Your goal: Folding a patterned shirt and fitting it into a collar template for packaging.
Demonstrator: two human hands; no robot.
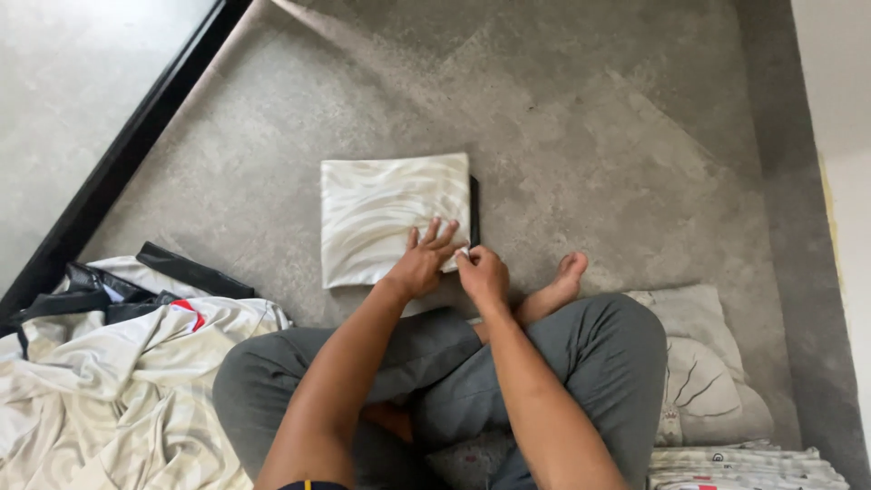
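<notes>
A folded white cloth [381, 213] with a wavy pattern and a black edge lies flat on the grey floor in front of my crossed legs. My left hand [423, 260] rests flat on its near right corner, fingers spread. My right hand [482, 275] pinches the same corner at the cloth's near right edge, just beside the left hand.
A heap of loose white and black garments [109, 363] lies at my left. A cushion [703, 363] and a stack of folded patterned cloths [744, 467] sit at my right. A black floor strip [118, 154] runs diagonally at the left. My bare foot [558, 286] pokes out near the cloth.
</notes>
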